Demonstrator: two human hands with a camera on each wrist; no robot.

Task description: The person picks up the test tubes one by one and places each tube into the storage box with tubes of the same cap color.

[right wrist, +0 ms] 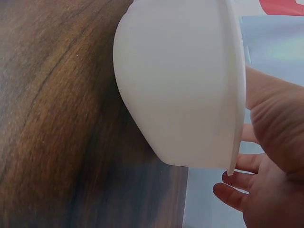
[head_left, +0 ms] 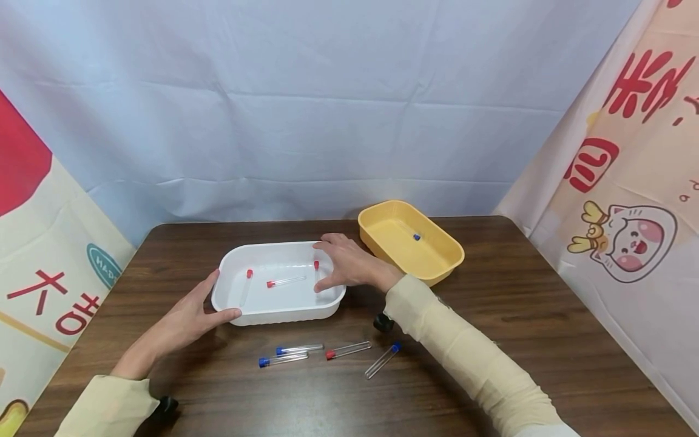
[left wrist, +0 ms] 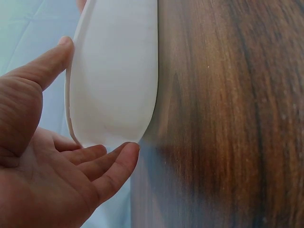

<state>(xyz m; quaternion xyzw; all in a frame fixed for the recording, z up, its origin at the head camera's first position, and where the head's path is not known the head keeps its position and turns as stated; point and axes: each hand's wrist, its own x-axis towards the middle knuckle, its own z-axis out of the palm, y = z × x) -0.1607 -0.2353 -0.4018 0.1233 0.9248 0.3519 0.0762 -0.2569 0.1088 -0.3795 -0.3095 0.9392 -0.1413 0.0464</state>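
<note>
In the head view a white plastic tray point(head_left: 278, 315) stands on the table, with three red-capped test tubes inside, one of them a clear tube point(head_left: 286, 281) lying near the middle. My left hand point(head_left: 188, 312) holds its left end. In the left wrist view the thumb meets the rim and the fingertips rest against the end wall. My right hand point(head_left: 352, 262) reaches over the tray's right end, thumb spread inside beside a red-capped tube point(head_left: 316, 266) and fingers at the back rim. From the right wrist view, those fingers point(right wrist: 237, 180) extend past the rim; the thumb's tip is hidden.
A yellow tray point(head_left: 442, 261) with a blue-capped tube point(head_left: 417, 237) stands behind the right forearm. Several tubes lie in front of the white tray: blue-capped tubes point(head_left: 284, 359) point(head_left: 382, 360) and a red-capped tube point(head_left: 349, 349). A curtain point(head_left: 327, 121) hangs behind the table.
</note>
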